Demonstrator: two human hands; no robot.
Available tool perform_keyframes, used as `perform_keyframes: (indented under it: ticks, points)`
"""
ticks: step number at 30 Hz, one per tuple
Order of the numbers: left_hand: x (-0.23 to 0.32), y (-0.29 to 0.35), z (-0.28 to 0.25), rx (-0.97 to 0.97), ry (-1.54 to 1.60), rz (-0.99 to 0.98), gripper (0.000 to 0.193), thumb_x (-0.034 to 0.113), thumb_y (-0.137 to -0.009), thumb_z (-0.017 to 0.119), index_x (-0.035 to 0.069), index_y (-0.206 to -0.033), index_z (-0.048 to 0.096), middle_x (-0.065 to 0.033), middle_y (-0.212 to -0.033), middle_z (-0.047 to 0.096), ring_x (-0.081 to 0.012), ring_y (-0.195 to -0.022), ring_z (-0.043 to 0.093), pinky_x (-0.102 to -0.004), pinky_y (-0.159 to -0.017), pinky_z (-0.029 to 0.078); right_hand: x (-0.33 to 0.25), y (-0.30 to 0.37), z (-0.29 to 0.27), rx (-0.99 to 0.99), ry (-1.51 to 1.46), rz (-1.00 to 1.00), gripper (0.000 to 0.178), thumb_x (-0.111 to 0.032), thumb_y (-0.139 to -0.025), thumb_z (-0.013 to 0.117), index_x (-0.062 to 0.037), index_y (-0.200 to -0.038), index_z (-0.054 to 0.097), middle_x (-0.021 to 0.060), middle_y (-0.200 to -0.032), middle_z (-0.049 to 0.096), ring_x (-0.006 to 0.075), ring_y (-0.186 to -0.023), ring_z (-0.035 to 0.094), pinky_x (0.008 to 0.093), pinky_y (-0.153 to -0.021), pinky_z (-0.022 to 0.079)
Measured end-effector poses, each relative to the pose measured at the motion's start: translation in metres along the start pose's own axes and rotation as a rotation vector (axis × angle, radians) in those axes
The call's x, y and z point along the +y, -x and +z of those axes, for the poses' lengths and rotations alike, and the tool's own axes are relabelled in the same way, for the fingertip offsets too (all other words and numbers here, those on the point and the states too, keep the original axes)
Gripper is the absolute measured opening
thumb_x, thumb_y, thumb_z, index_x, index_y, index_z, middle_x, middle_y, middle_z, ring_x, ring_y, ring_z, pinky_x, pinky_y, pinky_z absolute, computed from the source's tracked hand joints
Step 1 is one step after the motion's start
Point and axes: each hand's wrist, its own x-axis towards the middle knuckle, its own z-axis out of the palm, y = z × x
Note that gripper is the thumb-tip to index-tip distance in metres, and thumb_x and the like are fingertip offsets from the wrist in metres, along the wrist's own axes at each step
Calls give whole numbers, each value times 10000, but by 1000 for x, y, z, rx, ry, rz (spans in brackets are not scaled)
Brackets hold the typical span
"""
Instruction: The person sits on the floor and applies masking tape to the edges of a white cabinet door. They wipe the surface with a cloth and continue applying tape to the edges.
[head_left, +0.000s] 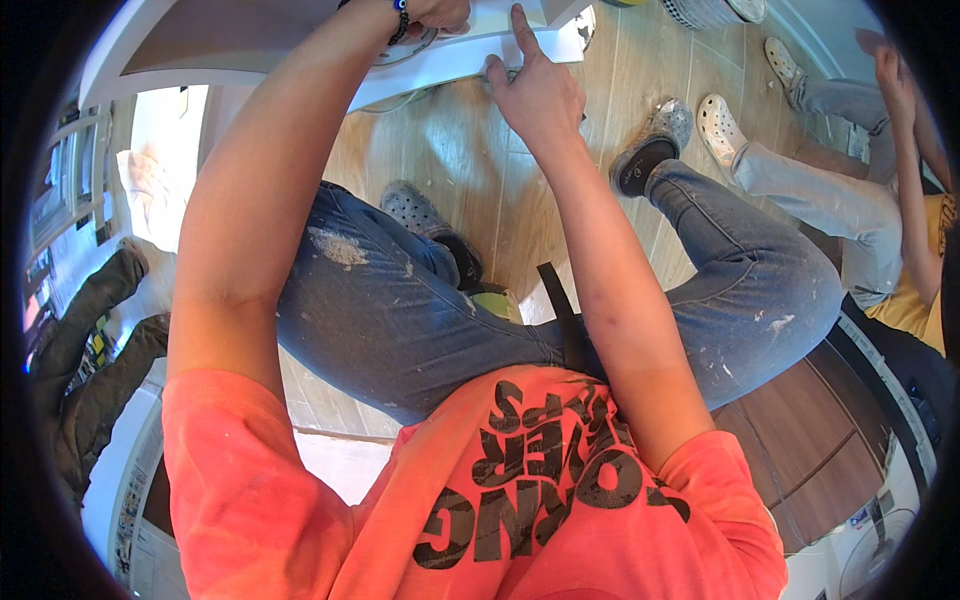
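Note:
At the top edge of the head view, my left hand [437,14] is bent over a white board or tabletop [455,62], with a beaded bracelet at its wrist. Its fingers look curled, but the picture's edge cuts the hand off and hides what lies in them. Beneath it shows part of a round, pale rim [408,48]. My right hand [543,98] rests at the board's near edge. Its index finger is stretched out onto the white surface and its thumb is spread apart, while the other fingers bend underneath. I see nothing held in it.
A white curved panel [105,65] stands at the upper left. On the right sits another person in grey trousers [800,185] and pale clogs. Dark trouser legs [95,310] show at far left. A brown cushioned seat [800,440] is beside my leg, above the wood-look floor [440,150].

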Motion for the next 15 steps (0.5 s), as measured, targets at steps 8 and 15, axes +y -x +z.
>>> perform_keyframes:
  ticks: [8,15]
  points:
    - [-6,-4,4,18,-38,39,405,367,-868,691,-27,-907,772,-226,-904,753,-368,-849,736,-471,-819,562,-5,1,3,-60,138,-13,692,-351,-955,630,-254,-1609,426,222,-890,737,408,-828,734,524,-777,584]
    - [1,-11,0,-65,-59,-61,379,344,-861,688,-25,-864,778,-240,-844,743,-371,-781,735,-481,-779,565,-12,13,24,65,171,-254,633,-268,-895,680,-182,-1513,574,202,-1167,713,351,-978,673,474,-804,559]
